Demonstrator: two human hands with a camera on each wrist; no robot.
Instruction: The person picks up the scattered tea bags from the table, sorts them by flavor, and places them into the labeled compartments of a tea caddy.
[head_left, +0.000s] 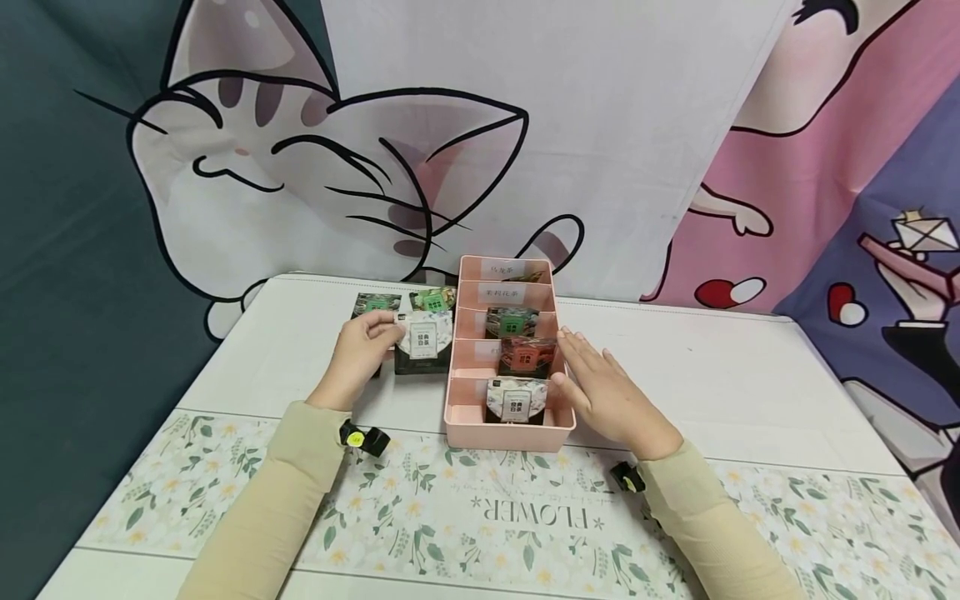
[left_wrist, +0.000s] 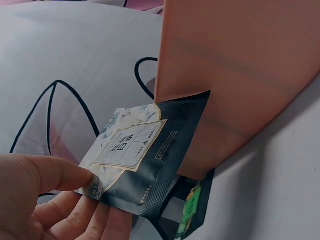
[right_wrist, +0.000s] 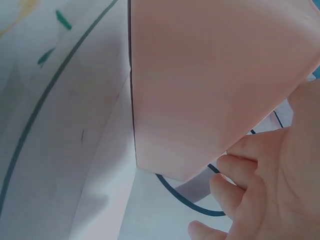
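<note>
Between thumb and fingers, my left hand [head_left: 363, 350] pinches a black-and-white tea sachet [head_left: 423, 343] by its side edge. The sachet is held up just left of a pink divided box [head_left: 510, 437]; its printed front shows in the left wrist view. My right hand [head_left: 611, 396] lies along the box's right side with fingers extended, touching its rim. Inside the box stand a white-and-black sachet [head_left: 516, 402] in the front compartment, a red one [head_left: 527, 357] behind it, and a green one [head_left: 512, 322] farther back. Something dark shows in the rearmost compartment.
Behind the left hand lie a dark green sachet [head_left: 377, 303] and a yellow-green one [head_left: 433, 299], partly hidden. The box's dividers carry white labels. A floral mat [head_left: 420, 517] covers the table's front; a printed cloth [head_left: 600, 150] hangs behind.
</note>
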